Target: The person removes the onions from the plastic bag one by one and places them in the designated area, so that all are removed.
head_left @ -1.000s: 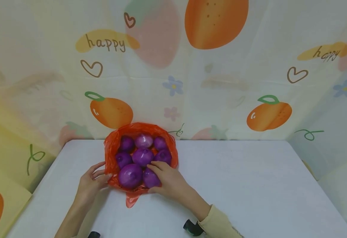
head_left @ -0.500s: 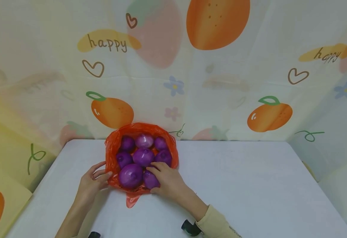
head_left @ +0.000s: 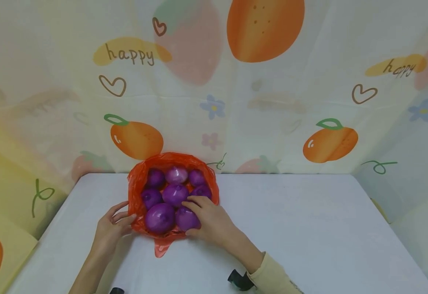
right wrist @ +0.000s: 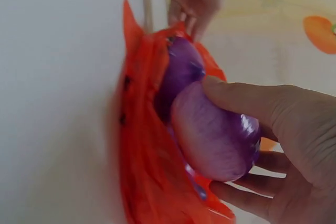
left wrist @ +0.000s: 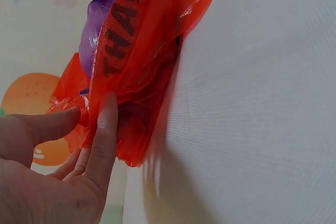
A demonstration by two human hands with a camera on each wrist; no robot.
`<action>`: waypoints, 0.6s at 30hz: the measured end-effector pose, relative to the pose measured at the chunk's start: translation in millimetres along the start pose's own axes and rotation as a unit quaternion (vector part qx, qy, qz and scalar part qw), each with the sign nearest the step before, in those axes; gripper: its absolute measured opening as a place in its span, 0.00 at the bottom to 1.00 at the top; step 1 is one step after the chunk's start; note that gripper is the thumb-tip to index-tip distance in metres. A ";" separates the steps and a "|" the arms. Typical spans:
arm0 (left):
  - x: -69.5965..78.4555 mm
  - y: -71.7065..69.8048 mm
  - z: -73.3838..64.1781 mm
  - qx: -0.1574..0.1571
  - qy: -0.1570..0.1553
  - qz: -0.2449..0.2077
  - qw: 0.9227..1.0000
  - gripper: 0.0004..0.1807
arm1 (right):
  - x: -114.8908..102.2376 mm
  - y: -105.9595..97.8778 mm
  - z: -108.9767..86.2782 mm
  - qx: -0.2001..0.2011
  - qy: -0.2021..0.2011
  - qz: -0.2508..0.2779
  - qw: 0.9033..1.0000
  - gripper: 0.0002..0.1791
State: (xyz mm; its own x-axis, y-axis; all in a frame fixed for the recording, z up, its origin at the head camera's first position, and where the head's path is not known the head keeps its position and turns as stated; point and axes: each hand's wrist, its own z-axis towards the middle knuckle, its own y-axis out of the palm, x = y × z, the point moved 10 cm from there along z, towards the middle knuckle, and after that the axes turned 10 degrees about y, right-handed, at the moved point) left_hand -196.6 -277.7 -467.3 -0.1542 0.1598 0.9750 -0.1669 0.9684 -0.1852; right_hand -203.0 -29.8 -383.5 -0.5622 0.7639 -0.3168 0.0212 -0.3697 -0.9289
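Observation:
A red plastic bag (head_left: 136, 192) stands with its mouth wide, holding several purple onions (head_left: 175, 194). My left hand (head_left: 111, 228) is at the bag's left rim; in the left wrist view its thumb (left wrist: 58, 124) lies on the inner side and the index finger (left wrist: 105, 129) on the outer, pinching the film. With my right hand (head_left: 214, 222) I grip a purple onion (right wrist: 215, 135) at the front right of the bag, thumb on one side and fingers round the other. A larger onion (head_left: 160, 218) sits directly left of it. The bag's bottom is hidden.
The bag stands near the back edge of a white table (head_left: 291, 228). Behind it hangs a fruit-printed cloth (head_left: 272, 134), which also covers both sides. A flap of the bag (head_left: 163, 247) lies toward the front.
The gripped onion has risen slightly and more of it shows between the right hand's fingers. The left hand and bag stay in place; the view shifts a little.

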 end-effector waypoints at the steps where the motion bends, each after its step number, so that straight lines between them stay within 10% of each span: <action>1: -0.1 -0.3 -0.1 0.000 -0.001 0.001 1.000 0.38 | 0.9 -4.5 -0.5 0.005 -0.001 0.010 1.000 0.39; 18: 0.9 -1.4 -1.9 0.006 -0.008 0.013 1.000 0.37 | 73.4 -72.2 -3.6 0.131 0.065 0.194 0.970 0.39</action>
State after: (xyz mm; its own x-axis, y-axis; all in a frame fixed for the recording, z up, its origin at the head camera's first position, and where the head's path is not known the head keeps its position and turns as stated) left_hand -194.6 -278.5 -465.9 -0.1731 0.1811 0.9681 -0.1738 0.9619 -0.2110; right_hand -242.8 54.8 -340.3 -0.4436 0.5943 -0.6709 -0.0096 -0.7516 -0.6595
